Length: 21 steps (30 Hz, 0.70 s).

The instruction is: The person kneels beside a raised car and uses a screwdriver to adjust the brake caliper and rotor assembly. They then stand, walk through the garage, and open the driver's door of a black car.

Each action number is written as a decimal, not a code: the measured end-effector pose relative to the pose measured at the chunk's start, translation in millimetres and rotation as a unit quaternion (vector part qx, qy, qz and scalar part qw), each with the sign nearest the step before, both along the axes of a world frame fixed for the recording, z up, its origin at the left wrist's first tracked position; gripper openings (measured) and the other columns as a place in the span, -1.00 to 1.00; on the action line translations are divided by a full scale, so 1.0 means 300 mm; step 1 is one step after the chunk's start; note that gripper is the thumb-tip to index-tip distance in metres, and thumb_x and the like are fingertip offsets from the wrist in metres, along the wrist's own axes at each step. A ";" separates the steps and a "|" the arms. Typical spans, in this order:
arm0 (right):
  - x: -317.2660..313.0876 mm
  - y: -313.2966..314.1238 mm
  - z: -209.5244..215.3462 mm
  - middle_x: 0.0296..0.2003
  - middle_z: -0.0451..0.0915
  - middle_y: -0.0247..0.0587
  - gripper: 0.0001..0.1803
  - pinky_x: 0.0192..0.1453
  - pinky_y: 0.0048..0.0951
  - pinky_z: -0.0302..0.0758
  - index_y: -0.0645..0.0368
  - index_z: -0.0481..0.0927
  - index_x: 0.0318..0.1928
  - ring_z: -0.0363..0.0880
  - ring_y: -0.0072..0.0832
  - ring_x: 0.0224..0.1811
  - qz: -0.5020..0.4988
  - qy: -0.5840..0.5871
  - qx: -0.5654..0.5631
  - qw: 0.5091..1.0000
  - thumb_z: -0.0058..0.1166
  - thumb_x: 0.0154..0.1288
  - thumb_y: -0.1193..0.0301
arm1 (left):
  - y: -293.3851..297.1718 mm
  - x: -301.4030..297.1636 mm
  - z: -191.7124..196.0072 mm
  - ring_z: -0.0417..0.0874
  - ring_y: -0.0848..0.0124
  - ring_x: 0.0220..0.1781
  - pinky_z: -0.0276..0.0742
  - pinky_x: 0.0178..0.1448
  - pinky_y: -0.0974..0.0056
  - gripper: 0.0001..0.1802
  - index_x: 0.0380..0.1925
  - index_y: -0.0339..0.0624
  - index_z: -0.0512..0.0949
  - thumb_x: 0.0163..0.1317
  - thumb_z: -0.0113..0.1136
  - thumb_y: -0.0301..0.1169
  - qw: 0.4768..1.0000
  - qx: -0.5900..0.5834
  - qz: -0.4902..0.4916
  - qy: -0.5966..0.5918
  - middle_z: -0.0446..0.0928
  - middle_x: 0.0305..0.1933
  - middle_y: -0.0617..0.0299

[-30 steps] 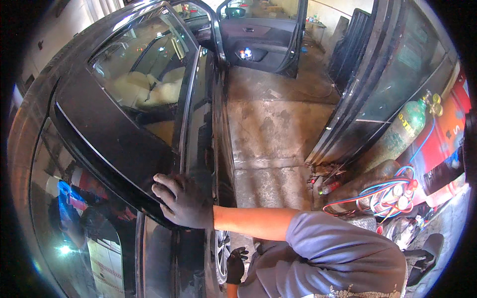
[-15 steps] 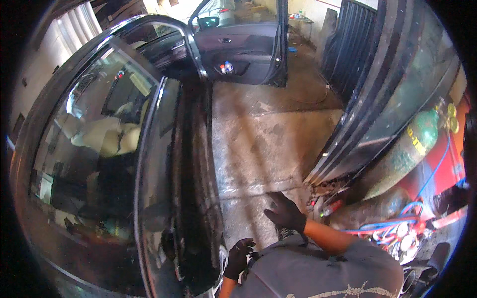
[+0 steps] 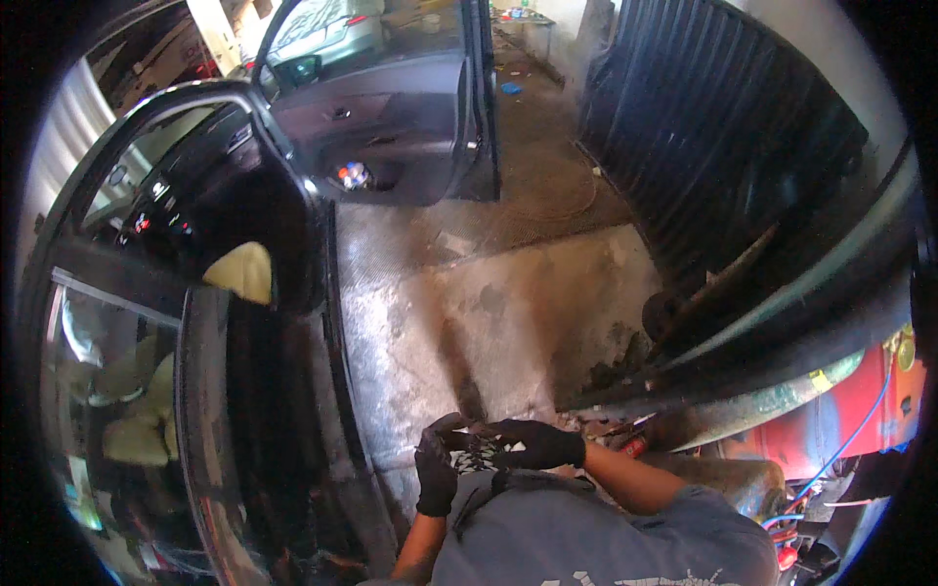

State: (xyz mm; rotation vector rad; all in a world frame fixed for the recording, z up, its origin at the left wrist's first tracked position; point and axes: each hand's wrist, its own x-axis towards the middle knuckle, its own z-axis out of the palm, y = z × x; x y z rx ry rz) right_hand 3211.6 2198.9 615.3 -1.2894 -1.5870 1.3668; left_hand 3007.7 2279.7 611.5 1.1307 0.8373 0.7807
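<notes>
Both my hands wear black gloves and have come close together in front of my grey shirt [image 3: 596, 532]. My left hand [image 3: 437, 469] is bent inward, its curled fingers pointing toward the other hand. From the right, my right hand [image 3: 542, 444] reaches across with its fingers pressed together, and the fingertips of both hands nearly meet. Whatever they may pinch there is too small and dark to make out. Below and between them shows a black-and-white patterned surface [image 3: 476, 455], perhaps clothing. Close on the left stands a dark car [image 3: 259, 410].
The car's front door [image 3: 391, 107] stands open ahead, with small items [image 3: 354, 176] in its pocket. A dark ribbed metal gate [image 3: 703, 127] is at right. Nearer on that side lie a green gas cylinder [image 3: 752, 405], a red panel [image 3: 831, 400] and hoses. Concrete floor [image 3: 489, 313] runs between.
My right hand has moved left and down, and my left hand has risen, so they are now together. The view has turned right, showing more of the gate.
</notes>
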 end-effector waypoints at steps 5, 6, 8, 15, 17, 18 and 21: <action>0.246 0.415 -0.101 0.12 0.58 -0.02 -0.42 0.16 -0.28 0.50 -0.01 0.41 0.34 0.63 -0.26 0.03 -0.061 -0.061 -0.015 0.996 0.10 0.39 0.08 | 0.488 0.357 -0.018 0.66 0.21 -0.08 0.55 0.10 0.13 -0.26 0.13 -0.29 0.47 0.52 -0.44 0.15 0.993 -0.082 -0.039 -0.070 0.60 0.08 0.00; 0.321 0.491 -0.114 0.08 0.61 -0.04 -0.48 0.15 -0.28 0.51 0.03 0.47 0.27 0.64 -0.27 0.02 -0.066 -0.068 -0.022 0.995 0.08 0.40 0.10 | 0.579 0.445 -0.005 0.66 0.20 -0.05 0.56 0.12 0.12 -0.27 0.14 -0.29 0.46 0.52 -0.44 0.14 0.990 -0.101 -0.057 -0.087 0.59 0.09 0.00; 0.510 0.633 -0.131 0.02 0.65 -0.08 -0.57 0.12 -0.29 0.52 0.12 0.59 0.15 0.65 -0.27 -0.02 -0.078 -0.086 -0.037 0.993 0.06 0.42 0.14 | 0.753 0.623 0.033 0.66 0.20 0.02 0.54 0.18 0.11 -0.27 0.17 -0.28 0.45 0.54 -0.48 0.12 0.986 -0.051 -0.134 -0.086 0.58 0.13 0.01; 1.198 0.874 -0.108 -0.23 0.64 -0.11 -0.75 0.01 -0.31 0.55 0.14 0.65 -0.10 0.63 -0.26 -0.16 -0.234 -0.122 0.061 0.963 0.13 0.33 0.27 | 1.217 1.351 0.113 0.61 0.33 0.10 0.49 0.20 0.23 -0.54 0.16 -0.23 0.48 0.54 -0.23 -0.15 0.925 0.041 -0.378 -0.007 0.55 0.18 0.13; 1.385 0.864 -0.126 -0.27 0.64 -0.11 -0.77 -0.04 -0.32 0.55 0.16 0.64 -0.14 0.64 -0.28 -0.21 -0.298 -0.279 0.210 0.888 0.13 0.33 0.29 | 1.298 1.580 0.028 0.60 0.36 0.09 0.49 0.19 0.25 -0.59 0.16 -0.24 0.48 0.52 -0.17 -0.24 0.903 -0.021 -0.429 0.009 0.55 0.18 0.15; 1.481 0.868 -0.105 -0.29 0.64 -0.12 -0.78 -0.07 -0.33 0.55 0.18 0.65 -0.15 0.64 -0.30 -0.23 -0.334 -0.278 0.178 0.883 0.13 0.33 0.30 | 1.326 1.696 -0.012 0.60 0.37 0.09 0.49 0.18 0.26 -0.61 0.16 -0.24 0.48 0.50 -0.14 -0.29 0.892 -0.051 -0.449 0.012 0.55 0.18 0.16; 1.785 0.883 -0.080 -0.36 0.64 -0.12 -0.79 -0.15 -0.35 0.54 0.22 0.65 -0.17 0.64 -0.35 -0.33 -0.434 -0.082 -0.132 0.887 0.12 0.32 0.33 | 1.377 2.008 -0.140 0.61 0.36 0.07 0.53 0.16 0.25 -0.65 0.16 -0.26 0.50 0.45 -0.03 -0.41 0.866 -0.008 -0.500 0.009 0.56 0.17 0.13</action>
